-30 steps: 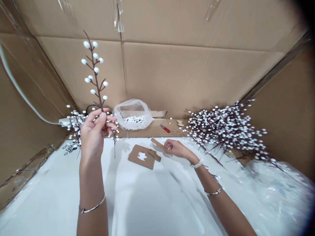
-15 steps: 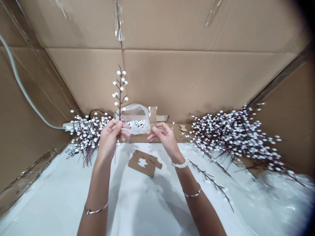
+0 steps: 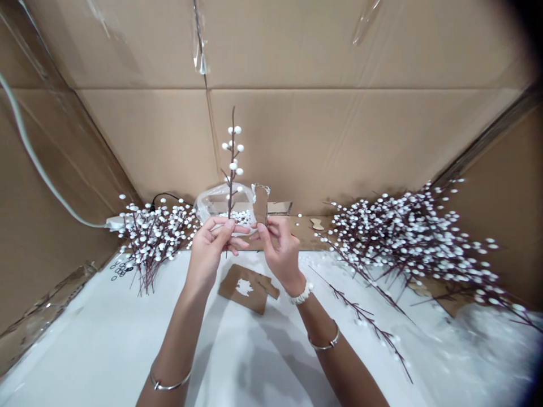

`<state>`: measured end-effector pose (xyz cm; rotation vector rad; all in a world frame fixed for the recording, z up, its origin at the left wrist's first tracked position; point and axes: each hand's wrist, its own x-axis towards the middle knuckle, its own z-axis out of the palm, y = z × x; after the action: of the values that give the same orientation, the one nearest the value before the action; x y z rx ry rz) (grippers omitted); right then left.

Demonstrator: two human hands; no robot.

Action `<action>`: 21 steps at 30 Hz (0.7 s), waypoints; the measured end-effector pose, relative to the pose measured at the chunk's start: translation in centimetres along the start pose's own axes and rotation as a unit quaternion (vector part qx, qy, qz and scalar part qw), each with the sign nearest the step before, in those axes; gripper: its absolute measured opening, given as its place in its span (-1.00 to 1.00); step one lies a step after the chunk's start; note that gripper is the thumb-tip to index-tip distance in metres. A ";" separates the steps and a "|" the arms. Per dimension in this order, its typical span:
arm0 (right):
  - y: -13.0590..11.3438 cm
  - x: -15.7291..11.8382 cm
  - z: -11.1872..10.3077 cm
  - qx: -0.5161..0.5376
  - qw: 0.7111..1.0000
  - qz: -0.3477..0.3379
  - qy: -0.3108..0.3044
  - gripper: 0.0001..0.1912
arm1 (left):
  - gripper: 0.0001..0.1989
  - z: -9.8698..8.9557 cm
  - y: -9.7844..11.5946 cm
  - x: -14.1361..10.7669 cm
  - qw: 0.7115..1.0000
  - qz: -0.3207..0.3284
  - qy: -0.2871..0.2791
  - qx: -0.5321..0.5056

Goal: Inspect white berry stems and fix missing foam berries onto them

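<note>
My left hand [image 3: 207, 254] pinches the stem of an artificial white-berry branch [image 3: 232, 169], which stands upright above my fingers. My right hand [image 3: 278, 251] holds a narrow cardboard strip [image 3: 261, 204] upright, close beside that stem and not clearly touching it. Below the hands, a cardboard piece with a white patch at its centre [image 3: 254, 299] lies on the white surface [image 3: 106, 333]. A clear plastic bag of white berries [image 3: 216, 202] sits behind the branch. My hands hide the spot where red-handled snips lay earlier.
A bunch of berry branches [image 3: 155, 237] lies at left, with small black rings [image 3: 120, 270] nearby. A larger heap of branches [image 3: 407, 237] fills the right, and a loose sprig [image 3: 365, 319] lies in front of it. Cardboard walls and a white cable [image 3: 38, 158] surround the surface.
Both hands have moved together toward the middle. The branch has shifted right and now stands straighter. My right hand has lifted the cardboard strip off the surface, and a loose sprig now shows at front right.
</note>
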<state>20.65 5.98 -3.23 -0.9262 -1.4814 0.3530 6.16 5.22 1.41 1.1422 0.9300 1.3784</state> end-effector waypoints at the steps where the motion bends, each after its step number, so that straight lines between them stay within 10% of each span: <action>1: 0.1 -0.1 0.0 -0.007 1.000 -0.007 0.008 -0.92 | -0.67 0.1 0.0 -0.1 1.000 -0.002 0.000 -0.003; 21: 0.9 -0.4 0.5 -0.142 0.984 -0.091 0.058 -0.90 | -0.70 0.9 0.2 -1.1 0.999 -0.006 -0.045 -0.009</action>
<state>20.42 6.46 -4.21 -1.0071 -1.5189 -0.0484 6.95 4.09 1.72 1.1740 0.8573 1.3113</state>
